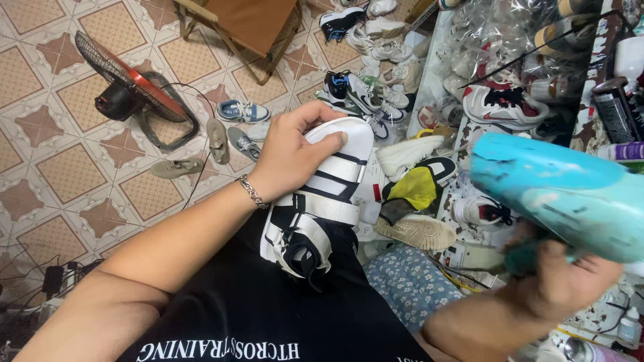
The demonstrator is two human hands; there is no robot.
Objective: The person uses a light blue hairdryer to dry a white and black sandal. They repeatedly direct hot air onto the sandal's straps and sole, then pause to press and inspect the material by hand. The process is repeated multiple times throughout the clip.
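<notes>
Left hand (290,153): your fingers close over the toe of the white-and-black strapped high-top sneaker (320,198), resting on your lap.
Right hand (560,278): gripping the turquoise paint-worn heat gun (560,191), right of the sneaker.
Risk: the nozzle likely scorches fingers if swung close.
Floor fan (131,90): well left of the sneaker.

The turquoise hair dryer (570,201) is blurring and running off the right edge. The right hand (563,281) is covering its handle, so its grip is unclear. The left hand (292,157) is hiding part of the white-and-black sneaker (322,201). Shoes on the worktop (429,74) are blurring behind plastic.
</notes>
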